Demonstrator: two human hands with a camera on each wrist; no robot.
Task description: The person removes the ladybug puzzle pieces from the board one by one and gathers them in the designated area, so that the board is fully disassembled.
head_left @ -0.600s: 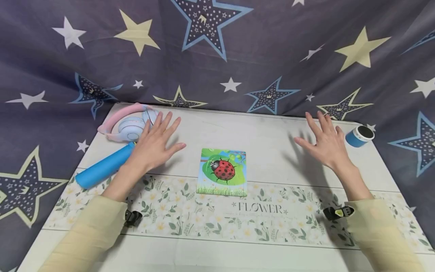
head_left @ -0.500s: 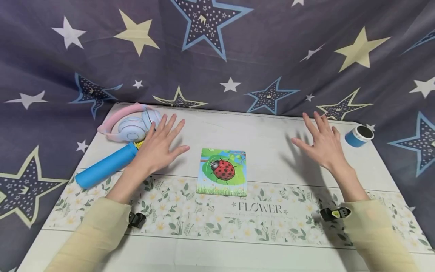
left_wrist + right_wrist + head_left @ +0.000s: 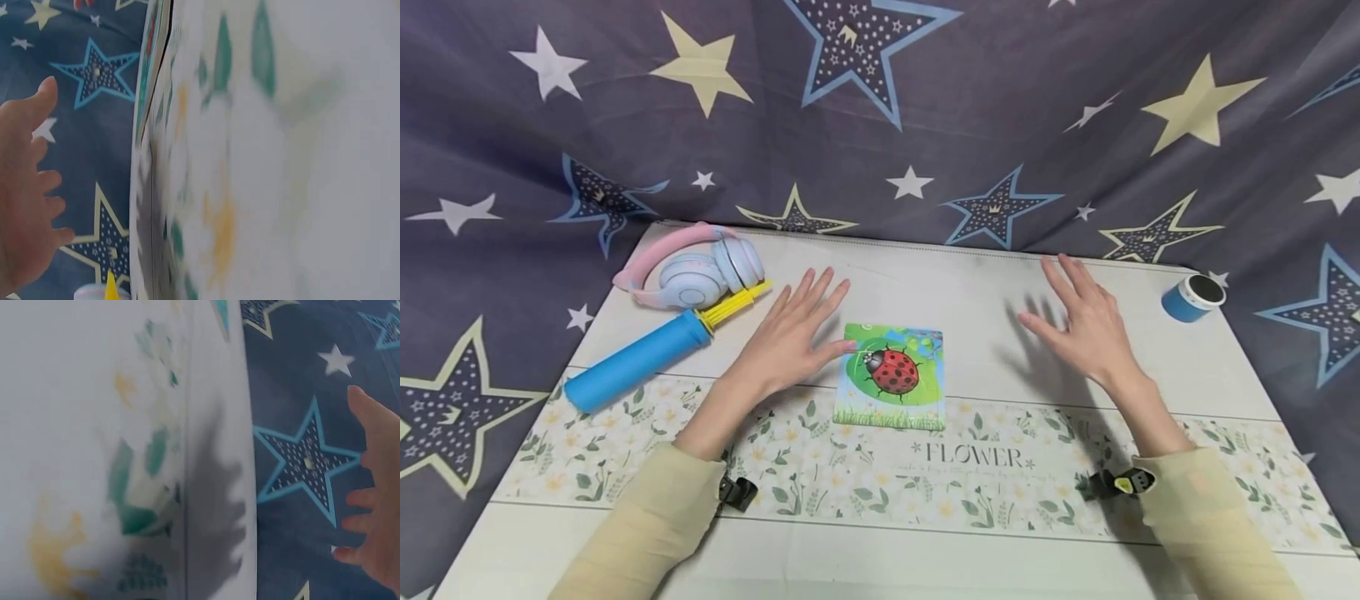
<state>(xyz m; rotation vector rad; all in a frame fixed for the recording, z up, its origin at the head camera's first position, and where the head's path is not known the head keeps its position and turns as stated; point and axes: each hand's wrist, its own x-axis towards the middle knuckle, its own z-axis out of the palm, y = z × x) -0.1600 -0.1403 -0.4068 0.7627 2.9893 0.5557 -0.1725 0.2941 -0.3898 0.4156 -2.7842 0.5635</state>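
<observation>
In the head view a square picture board with a red ladybug [image 3: 893, 375] lies flat at the middle of the table. My left hand [image 3: 786, 337] is just left of it, fingers spread and empty, the thumb tip overlapping the board's left edge in this view. My right hand [image 3: 1086, 333] hovers farther off on the right, also spread and empty, its shadow on the table to its left. The left wrist view shows the left hand [image 3: 25, 187] raised beside the tabletop, and the right wrist view shows the right hand [image 3: 378, 487] likewise, above its shadow.
Pink and pale blue headphones [image 3: 688, 271] lie at the back left. In front of them is a blue tube with a yellow ribbed end [image 3: 636, 362], like a balloon pump. A small blue and white cylinder [image 3: 1192, 298] stands at the back right, near the star-patterned curtain [image 3: 992, 100].
Both hands have moved inward: the left to the right and toward the board, uncovering the pump's yellow end, and the right to the left. The objects have stayed in place.
</observation>
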